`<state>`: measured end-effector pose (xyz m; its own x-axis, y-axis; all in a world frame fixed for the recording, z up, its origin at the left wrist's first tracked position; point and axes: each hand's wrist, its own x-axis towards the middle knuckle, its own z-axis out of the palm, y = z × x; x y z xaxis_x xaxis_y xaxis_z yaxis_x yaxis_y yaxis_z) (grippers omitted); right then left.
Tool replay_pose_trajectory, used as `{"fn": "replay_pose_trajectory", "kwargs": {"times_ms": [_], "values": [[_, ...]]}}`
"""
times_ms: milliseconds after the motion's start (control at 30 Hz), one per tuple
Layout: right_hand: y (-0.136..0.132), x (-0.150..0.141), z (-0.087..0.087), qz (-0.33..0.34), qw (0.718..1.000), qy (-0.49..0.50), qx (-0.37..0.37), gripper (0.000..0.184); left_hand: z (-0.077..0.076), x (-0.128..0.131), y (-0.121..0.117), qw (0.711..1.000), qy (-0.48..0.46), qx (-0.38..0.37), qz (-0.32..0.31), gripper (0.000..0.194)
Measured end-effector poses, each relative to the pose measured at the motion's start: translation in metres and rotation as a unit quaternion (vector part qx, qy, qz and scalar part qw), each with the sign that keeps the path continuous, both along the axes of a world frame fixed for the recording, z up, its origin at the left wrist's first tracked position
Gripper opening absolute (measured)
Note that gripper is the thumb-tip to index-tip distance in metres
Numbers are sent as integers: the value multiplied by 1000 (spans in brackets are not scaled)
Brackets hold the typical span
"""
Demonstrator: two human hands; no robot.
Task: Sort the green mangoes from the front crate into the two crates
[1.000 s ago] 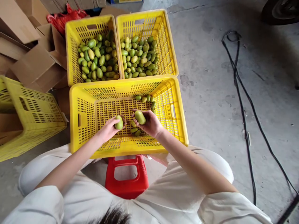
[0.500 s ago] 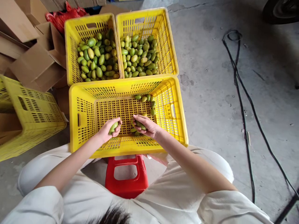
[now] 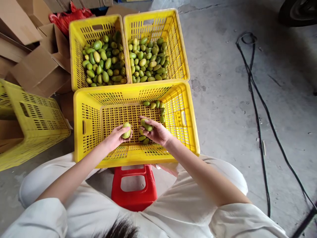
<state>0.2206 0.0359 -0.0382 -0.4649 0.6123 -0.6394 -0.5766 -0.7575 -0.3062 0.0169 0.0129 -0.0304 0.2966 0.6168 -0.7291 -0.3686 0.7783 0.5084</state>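
Note:
Over the near yellow crate [image 3: 81,96], my left hand [image 3: 116,137] is closed around a light green oval fruit [image 3: 126,130], its thumb on top. To the right, my right hand [image 3: 159,133] holds a darker green oval fruit [image 3: 146,125] between thumb and fingers. The two hands are a short gap apart. Inside the same crate, several green fruits [image 3: 157,104] line the far right corner and right side. A few more fruits [image 3: 144,140] lie below my right hand, which partly hides them.
Two yellow crates, left [image 3: 74,56] and right [image 3: 184,49], stand against the far side, each with many green and yellowish fruits. A yellow crate [image 3: 42,122] lies at left near cardboard boxes [image 3: 37,66]. A red stool [image 3: 133,198] is below; a black cable [image 3: 257,125] runs along the floor.
Both hands keep hold of their fruits and turn them. Half a second ago the fingers were wrapped tighter; now both fruits show more, with the right one lying more sideways.

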Motion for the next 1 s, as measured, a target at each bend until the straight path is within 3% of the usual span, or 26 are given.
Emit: {"fn": "replay_pose_trajectory", "kwargs": {"times_ms": [133,267,400,500,600,800,933,1000], "values": [[-2,1,-3,20,999,-36,-1,25,1,-3,-3,998,-28,20,-59,29],[-9,-4,-4,119,987,-105,27,24,-3,-5,-2,992,-22,9,-125,28],[-13,-8,-3,111,980,-165,29,29,-8,-5,1,996,-35,-60,-63,42],[-8,-6,-2,62,992,-106,-8,22,-7,-5,5,996,-47,-79,22,31],[-3,-3,-2,27,997,-62,-20,18,-4,-3,5,996,-45,-45,58,16],[-7,-3,-5,10,997,-81,-10,37,1,2,-3,999,-43,10,23,26],[-10,-5,-6,57,994,-92,-10,26,-1,2,-7,998,-32,0,-55,28],[-10,-5,-6,87,992,-90,-5,27,-4,2,-7,998,-28,-15,-61,34]]}}
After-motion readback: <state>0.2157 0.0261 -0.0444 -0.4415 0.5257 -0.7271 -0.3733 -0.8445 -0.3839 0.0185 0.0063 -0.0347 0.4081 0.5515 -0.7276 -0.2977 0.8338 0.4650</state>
